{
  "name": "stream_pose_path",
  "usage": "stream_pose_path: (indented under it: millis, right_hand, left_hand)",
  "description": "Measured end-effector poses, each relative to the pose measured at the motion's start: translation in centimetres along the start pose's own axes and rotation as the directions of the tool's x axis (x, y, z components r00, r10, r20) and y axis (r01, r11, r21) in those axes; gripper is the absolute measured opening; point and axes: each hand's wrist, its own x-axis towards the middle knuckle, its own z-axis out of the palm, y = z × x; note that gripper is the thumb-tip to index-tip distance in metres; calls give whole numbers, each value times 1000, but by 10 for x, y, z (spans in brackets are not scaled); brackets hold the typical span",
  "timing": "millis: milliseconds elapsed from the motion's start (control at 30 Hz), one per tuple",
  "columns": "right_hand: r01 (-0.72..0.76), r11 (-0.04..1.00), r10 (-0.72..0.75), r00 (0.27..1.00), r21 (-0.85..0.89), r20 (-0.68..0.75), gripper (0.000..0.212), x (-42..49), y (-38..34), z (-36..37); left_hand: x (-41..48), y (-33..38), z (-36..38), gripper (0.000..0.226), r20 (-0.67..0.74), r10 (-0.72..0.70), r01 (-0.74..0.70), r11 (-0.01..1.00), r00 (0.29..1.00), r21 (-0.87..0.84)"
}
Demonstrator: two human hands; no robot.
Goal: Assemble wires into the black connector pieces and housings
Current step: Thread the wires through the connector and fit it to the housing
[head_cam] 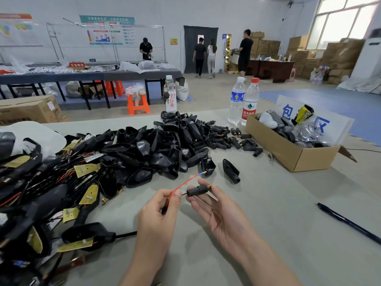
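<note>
Connector piece [197, 190] pinched in my right hand [214, 207] above the table [268, 203] | left hand [159, 211] clamps red wire [181, 185] — a black lead already enters its rear | red end free | housing pile [156, 145] — I judge most work remains.

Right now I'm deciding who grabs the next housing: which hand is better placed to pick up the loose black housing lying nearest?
Right hand: the loose black housing lies just beyond its fingers, though it holds a small black connector.

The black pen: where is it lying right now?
In the head view, the black pen lies on the table's right side, right of the right hand, below the cardboard box.
</note>
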Motion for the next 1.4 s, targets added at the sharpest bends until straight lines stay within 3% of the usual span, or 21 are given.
stream_pose_path:
  millis: [400, 533, 667, 1100, 1400]
  right_hand:
    - [6, 988, 4, 998, 154, -63, 32, 3, -6, -4]
    - [4, 985, 6, 998, 175, -60, 31, 4, -6, -6]
    - [14, 982, -2, 998, 190, -65, 30, 4, -6, -7]
    - [31, 974, -11, 996, 223, -93, 30, 4, -7, -6]
    - [46, 975, -21, 993, 218, -115, 30, 5, -7, -6]
  left_hand:
    - [-2, 3, -3, 35, 16, 42, -42, 998, 999, 36]
    - [-2, 4, -1, 42, 36, -25, 26, 999, 999, -28]
    - [-2, 2, 2, 23, 57, -28, 32, 998, 998, -61]
    - [0, -4, 2, 29, 43, -21, 22, 1000, 999, -12]
    - [2, -14, 3, 8, -33, -30, 31, 999, 999, 11]
